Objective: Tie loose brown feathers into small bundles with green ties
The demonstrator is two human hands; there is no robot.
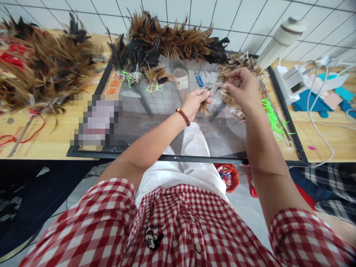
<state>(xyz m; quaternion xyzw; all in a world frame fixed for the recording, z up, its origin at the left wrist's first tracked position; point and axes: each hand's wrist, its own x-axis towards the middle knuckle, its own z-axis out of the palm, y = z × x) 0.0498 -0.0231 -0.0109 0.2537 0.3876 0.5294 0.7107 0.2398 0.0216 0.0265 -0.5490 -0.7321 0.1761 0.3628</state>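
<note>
Blurred patch point(96, 120): pixelated block on the glass, content unreadable.
Left pile point(36, 63): feathers cut off by the left edge.
Bin point(228, 177): partly hidden behind the frame and arm; contents too small to tell.
Cable point(319, 122): runs off right edge.

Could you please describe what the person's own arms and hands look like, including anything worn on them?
Both arms are bare below short red-and-white checked sleeves. The left hand has a bracelet of dark red round beads at its wrist. The right hand shows no ring, watch or glove.
</note>
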